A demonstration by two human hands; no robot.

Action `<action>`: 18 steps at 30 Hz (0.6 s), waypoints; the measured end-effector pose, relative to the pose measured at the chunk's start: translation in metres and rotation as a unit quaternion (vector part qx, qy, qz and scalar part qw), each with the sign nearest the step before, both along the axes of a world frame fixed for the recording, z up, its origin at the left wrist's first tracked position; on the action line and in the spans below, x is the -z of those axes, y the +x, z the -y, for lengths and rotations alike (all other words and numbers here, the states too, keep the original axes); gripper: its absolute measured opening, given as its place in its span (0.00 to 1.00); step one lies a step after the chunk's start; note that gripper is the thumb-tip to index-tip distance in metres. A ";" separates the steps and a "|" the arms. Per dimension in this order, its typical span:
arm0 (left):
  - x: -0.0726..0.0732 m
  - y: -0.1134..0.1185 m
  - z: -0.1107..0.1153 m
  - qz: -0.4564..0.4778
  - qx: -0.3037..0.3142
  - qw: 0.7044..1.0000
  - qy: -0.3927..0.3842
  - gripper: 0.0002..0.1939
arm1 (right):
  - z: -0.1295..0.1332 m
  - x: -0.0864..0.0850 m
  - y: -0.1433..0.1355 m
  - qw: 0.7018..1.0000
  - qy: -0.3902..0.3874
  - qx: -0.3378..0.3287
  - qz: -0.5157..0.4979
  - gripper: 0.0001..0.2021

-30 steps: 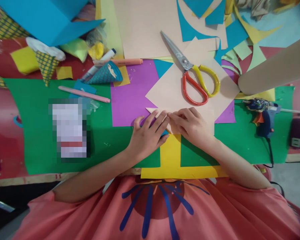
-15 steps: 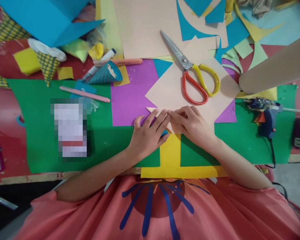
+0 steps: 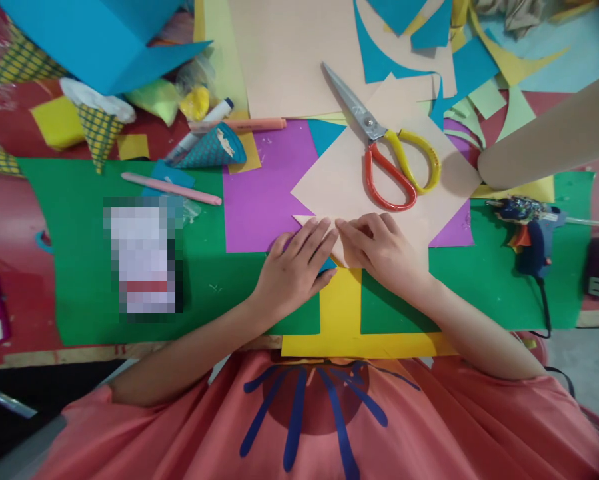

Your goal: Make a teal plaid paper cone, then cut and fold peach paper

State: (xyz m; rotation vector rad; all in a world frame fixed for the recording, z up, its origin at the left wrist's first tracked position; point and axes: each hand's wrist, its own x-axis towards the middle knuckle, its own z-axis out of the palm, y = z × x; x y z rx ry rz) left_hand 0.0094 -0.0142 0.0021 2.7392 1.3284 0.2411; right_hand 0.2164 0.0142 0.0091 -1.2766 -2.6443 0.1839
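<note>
Under my left hand [image 3: 290, 267] lies a small peach paper piece [image 3: 348, 256], apparently folded or rolled, its pointed tip sticking out past the fingers. That hand rests palm down, fingers stretched flat on the paper. My right hand [image 3: 386, 250] has thumb and forefinger pinched at the paper's right edge, close to the left fingertips. Most of the piece is hidden by the hands. A scrap of blue paper [image 3: 328, 265] shows beside the left thumb. Just beyond the hands, scissors [image 3: 372, 127] with red and yellow handles lie spread on a peach sheet [image 3: 324, 180].
A glue gun [image 3: 533, 233] and a large peach paper tube [image 3: 554, 137] are at the right. On the left lie a pink pen [image 3: 172, 189], a blurred-out object [image 3: 142, 257] and a teal patterned cone [image 3: 212, 147]. Blue offcuts [image 3: 432, 30] cover the far side.
My left fingers have drawn closer together and straightened on the paper. The right hand keeps its pinch almost unmoved, and the scissors stay where they were.
</note>
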 end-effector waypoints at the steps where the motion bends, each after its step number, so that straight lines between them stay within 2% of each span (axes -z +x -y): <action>1: 0.000 -0.002 0.000 0.003 0.004 1.000 0.005 0.27 | 0.001 0.000 0.000 1.000 -0.006 0.004 0.004 0.18; 9: 0.001 -0.020 0.007 -0.009 -0.004 1.000 0.016 0.31 | 0.002 0.001 -0.001 1.000 -0.005 0.002 0.000 0.18; 13: 0.003 -0.022 0.006 -0.002 -0.001 1.000 0.010 0.32 | 0.003 0.001 -0.001 1.000 -0.027 0.010 0.001 0.18; 18: 0.003 -0.021 0.005 -0.012 0.007 1.000 0.020 0.31 | 0.003 0.001 -0.002 1.000 -0.005 0.011 0.013 0.18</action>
